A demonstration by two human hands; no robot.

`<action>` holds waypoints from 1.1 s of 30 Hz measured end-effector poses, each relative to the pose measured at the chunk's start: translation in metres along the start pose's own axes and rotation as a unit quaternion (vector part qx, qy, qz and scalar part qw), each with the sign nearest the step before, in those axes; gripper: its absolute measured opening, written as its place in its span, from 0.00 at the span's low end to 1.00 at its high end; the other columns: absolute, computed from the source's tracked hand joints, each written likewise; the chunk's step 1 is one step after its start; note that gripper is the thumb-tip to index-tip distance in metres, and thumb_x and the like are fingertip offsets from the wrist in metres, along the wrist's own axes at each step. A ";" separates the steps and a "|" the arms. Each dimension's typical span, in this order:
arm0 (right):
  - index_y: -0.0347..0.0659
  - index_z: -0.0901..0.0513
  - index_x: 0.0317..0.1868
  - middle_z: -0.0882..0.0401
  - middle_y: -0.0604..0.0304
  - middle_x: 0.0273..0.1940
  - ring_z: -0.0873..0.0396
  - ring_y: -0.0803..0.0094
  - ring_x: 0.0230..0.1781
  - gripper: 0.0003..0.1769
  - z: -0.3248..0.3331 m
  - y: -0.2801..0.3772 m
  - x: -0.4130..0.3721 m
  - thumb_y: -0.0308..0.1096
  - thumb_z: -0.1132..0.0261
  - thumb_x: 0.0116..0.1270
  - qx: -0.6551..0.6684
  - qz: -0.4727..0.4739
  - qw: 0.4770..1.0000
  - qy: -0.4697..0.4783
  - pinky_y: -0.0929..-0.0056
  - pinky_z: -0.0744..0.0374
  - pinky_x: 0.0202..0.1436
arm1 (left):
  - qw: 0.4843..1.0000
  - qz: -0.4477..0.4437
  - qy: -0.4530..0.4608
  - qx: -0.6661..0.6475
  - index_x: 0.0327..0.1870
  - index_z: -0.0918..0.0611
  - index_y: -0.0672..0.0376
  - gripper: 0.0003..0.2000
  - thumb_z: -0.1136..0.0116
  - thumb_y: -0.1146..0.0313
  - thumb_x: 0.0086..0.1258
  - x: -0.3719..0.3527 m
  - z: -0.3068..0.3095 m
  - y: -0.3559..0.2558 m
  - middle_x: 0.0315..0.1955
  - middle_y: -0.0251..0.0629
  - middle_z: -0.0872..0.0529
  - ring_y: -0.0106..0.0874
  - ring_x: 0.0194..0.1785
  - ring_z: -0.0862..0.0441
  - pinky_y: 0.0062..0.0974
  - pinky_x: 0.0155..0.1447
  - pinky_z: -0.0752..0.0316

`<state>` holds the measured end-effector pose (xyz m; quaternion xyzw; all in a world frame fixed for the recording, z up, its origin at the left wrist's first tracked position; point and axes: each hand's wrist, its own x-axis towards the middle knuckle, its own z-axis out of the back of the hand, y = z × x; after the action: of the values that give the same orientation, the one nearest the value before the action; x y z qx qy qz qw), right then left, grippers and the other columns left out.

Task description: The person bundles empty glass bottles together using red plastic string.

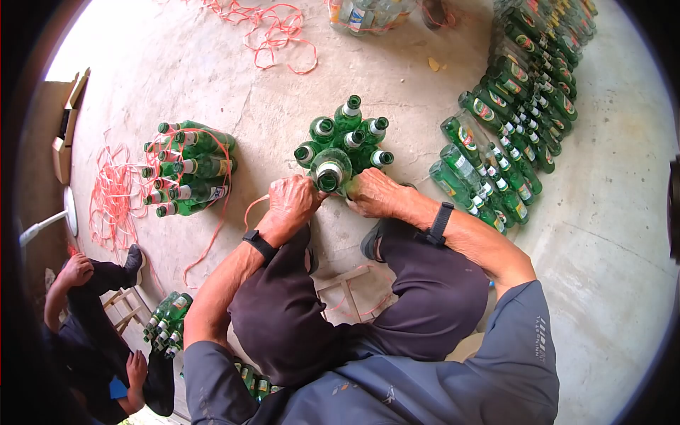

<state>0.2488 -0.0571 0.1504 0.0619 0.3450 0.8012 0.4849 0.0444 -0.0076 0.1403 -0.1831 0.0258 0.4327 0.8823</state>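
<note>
In front of me several green glass bottles [348, 120] stand upright in a tight cluster on the floor. The nearest bottle [331, 167] rises highest in this view, its open mouth facing me. My left hand [294, 204] is closed at the near left side of that bottle, and a pink plastic string [256, 206] runs from the floor up into it. On the opposite side, my right hand [377, 193] has its fingers curled in against the cluster; what they grip is hidden. Both wrists carry black bands.
To the left lies a string-tied bundle of green bottles [190, 168], beside a heap of pink string [113, 195]. Rows of stacked bottles [520, 106] line the right. More string [273, 32] is scattered at the back. Another person [106, 340] sits at lower left near more bottles [168, 319].
</note>
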 end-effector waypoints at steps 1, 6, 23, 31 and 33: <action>0.36 0.21 0.23 0.23 0.46 0.21 0.22 0.46 0.25 0.10 -0.001 -0.001 0.000 0.35 0.35 0.53 0.013 -0.026 1.000 0.000 0.54 0.24 0.28 | 1.000 0.002 0.002 0.002 0.21 0.16 0.64 0.31 0.43 0.38 0.62 0.000 0.000 0.000 0.19 0.52 0.18 0.46 0.24 0.16 0.39 0.28 0.22; 0.35 0.21 0.21 0.24 0.45 0.20 0.23 0.44 0.24 0.11 -0.003 -0.001 0.000 0.35 0.36 0.53 0.036 -0.012 0.999 -0.023 0.53 0.25 0.27 | 1.000 0.008 0.009 0.007 0.22 0.16 0.64 0.30 0.42 0.39 0.62 0.000 0.002 -0.001 0.20 0.52 0.17 0.46 0.25 0.15 0.39 0.29 0.22; 0.34 0.21 0.17 0.24 0.43 0.17 0.22 0.43 0.22 0.13 -0.013 0.003 -0.001 0.35 0.33 0.49 -0.027 -0.042 0.994 -0.096 0.53 0.23 0.26 | 1.000 0.027 0.000 0.003 0.17 0.18 0.63 0.30 0.41 0.39 0.62 0.000 0.005 -0.006 0.15 0.49 0.20 0.44 0.21 0.17 0.39 0.26 0.24; 0.34 0.28 0.57 0.25 0.43 0.52 0.26 0.48 0.53 0.38 0.060 0.037 0.042 0.39 0.26 0.46 0.038 0.048 0.961 -0.270 0.55 0.26 0.56 | 0.999 -0.037 -0.018 -0.036 0.31 0.17 0.66 0.19 0.37 0.54 0.58 0.004 0.003 0.002 0.28 0.51 0.19 0.48 0.31 0.16 0.42 0.32 0.22; 0.36 0.26 0.55 0.23 0.43 0.48 0.24 0.48 0.50 0.34 0.055 0.033 0.047 0.36 0.27 0.47 0.097 0.052 0.969 -0.223 0.55 0.24 0.54 | 0.999 -0.025 0.008 -0.047 0.31 0.18 0.66 0.20 0.36 0.53 0.59 0.003 0.010 -0.001 0.28 0.50 0.19 0.48 0.30 0.16 0.42 0.32 0.22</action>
<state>0.2237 -0.0016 0.2014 0.3033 0.3005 0.7540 0.4992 0.0454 -0.0024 0.1491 -0.2284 0.0078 0.4094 0.8832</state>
